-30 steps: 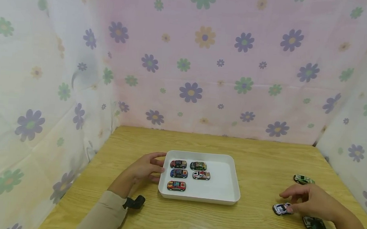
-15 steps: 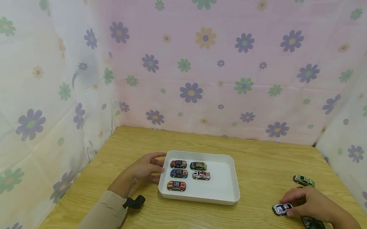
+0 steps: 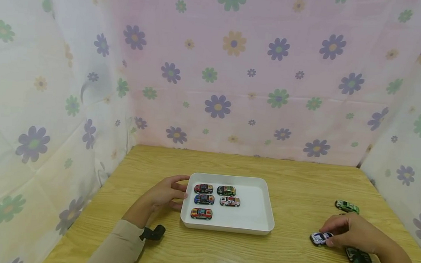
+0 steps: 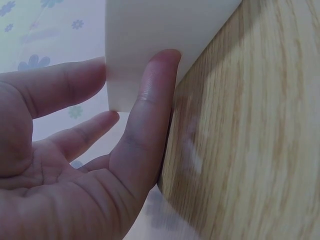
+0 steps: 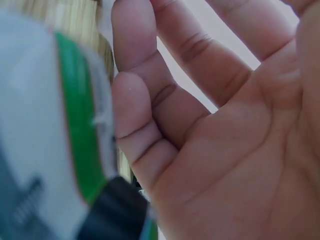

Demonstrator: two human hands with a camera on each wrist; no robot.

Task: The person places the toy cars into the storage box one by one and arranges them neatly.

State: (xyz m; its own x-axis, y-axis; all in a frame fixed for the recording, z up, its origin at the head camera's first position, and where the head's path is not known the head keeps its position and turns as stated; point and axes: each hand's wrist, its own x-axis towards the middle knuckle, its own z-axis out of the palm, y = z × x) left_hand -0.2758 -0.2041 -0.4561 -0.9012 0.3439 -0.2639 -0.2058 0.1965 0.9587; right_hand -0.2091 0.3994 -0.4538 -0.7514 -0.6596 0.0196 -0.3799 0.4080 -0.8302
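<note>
My right hand pinches a white and purple toy car between thumb and fingers at the right of the table. In the right wrist view, the palm and curled fingers show, but not that car. My left hand rests against the left side of a white tray. Its thumb and extended fingers touch the tray's outer wall in the left wrist view. Inside the tray, several toy cars stand in two columns, among them a red and yellow car and a white car.
A green toy car stands behind my right hand on the wooden table. Another car lies beneath the right wrist, partly hidden. A white car with a green stripe looms close in the right wrist view. Flowered cloth surrounds the table.
My right fingers have closed in on the white and purple car, which has shifted very slightly left. My left hand and the tray have stayed put.
</note>
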